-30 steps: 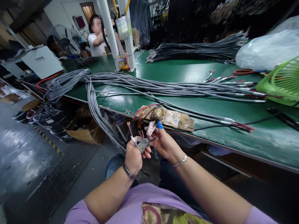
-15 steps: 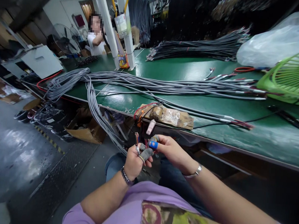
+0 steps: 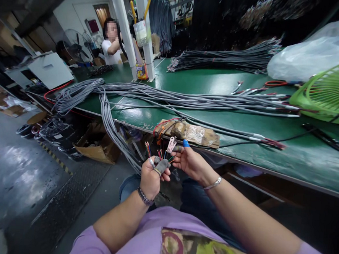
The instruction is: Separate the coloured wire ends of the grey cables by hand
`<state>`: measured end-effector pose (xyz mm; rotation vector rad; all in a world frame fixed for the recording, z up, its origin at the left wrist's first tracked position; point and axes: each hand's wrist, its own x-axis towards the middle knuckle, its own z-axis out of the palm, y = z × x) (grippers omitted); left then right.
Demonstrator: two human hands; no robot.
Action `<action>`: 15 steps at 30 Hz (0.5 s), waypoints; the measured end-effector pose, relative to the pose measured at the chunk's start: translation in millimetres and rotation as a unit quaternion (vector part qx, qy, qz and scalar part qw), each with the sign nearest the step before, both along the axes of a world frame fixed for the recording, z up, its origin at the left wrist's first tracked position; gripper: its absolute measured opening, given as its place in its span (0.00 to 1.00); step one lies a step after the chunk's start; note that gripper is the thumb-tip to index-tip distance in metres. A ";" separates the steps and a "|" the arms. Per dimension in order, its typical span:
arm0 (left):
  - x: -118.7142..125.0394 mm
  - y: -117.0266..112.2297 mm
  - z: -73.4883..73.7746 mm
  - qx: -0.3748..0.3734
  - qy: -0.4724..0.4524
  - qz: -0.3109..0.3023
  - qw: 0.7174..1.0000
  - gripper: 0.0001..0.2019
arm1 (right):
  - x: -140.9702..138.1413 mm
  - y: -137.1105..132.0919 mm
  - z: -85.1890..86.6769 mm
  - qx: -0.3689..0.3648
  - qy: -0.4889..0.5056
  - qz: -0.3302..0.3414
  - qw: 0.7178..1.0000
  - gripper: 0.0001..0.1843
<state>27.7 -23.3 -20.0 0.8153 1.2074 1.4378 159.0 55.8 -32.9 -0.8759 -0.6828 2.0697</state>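
Observation:
My left hand [image 3: 153,176], with grey finger covers, is closed around the end of a grey cable. Thin coloured wires [image 3: 163,154] fan out above its fingers, and another stripped cable end [image 3: 147,150] sticks up beside the thumb. My right hand [image 3: 190,162] is just right of these wires, its blue-wrapped thumb raised apart from the fingers. Whether its fingertips touch the wires I cannot tell. Behind the hands, a pink clip [image 3: 171,144] hangs at the front of a wooden block [image 3: 196,133] wrapped in clear tape on the bench edge.
Long grey cables [image 3: 160,92] lie across the green bench [image 3: 218,79], some drooping over its front edge. A green fan [image 3: 332,89], a plastic bag [image 3: 308,60] and a dark cable bundle [image 3: 225,55] are farther back. Another person [image 3: 111,48] is beyond the posts. A cardboard box [image 3: 95,145] stands below.
My right hand has moved up and away from the left, its thumb lifting off. The coloured wires now stand spread out in view. My left hand keeps its grip.

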 end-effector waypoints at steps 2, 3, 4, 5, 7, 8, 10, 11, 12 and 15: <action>2.4 2.9 0.5 0.003 -0.001 0.011 1.000 0.17 | -5.6 2.6 2.2 0.038 0.004 0.013 0.999 0.20; 3.2 4.2 0.4 0.004 -0.001 0.015 1.000 0.17 | -8.9 2.9 2.4 0.068 -0.007 0.001 0.998 0.20; 3.8 5.3 0.2 0.005 -0.002 0.019 1.000 0.17 | -12.0 2.8 1.9 0.101 -0.026 -0.020 0.994 0.20; 4.2 6.2 -0.2 0.005 -0.002 0.022 1.000 0.17 | -14.7 2.2 0.8 0.132 -0.049 -0.049 0.989 0.21; 4.3 7.8 -0.9 0.006 -0.002 0.019 1.000 0.16 | -18.5 0.7 -2.2 0.178 -0.091 -0.114 0.973 0.24; 4.3 8.6 -1.2 0.007 -0.002 0.014 1.000 0.16 | -19.7 -0.1 -3.5 0.189 -0.100 -0.136 0.967 0.25; 4.6 10.1 -1.6 0.006 -0.001 0.001 1.000 0.15 | -21.1 -0.8 -4.7 0.186 -0.085 -0.141 0.969 0.26; 4.9 11.0 -1.8 0.005 -0.001 -0.005 1.000 0.15 | -21.5 -0.6 -4.5 0.175 -0.065 -0.123 0.975 0.27; 5.3 12.0 -2.0 0.004 -0.003 -0.009 1.000 0.15 | -22.0 -0.1 -3.8 0.158 -0.042 -0.100 0.981 0.28; 7.0 14.6 -2.5 0.001 -0.007 -0.012 1.000 0.16 | -23.9 2.9 -0.5 0.105 0.016 -0.057 0.993 0.28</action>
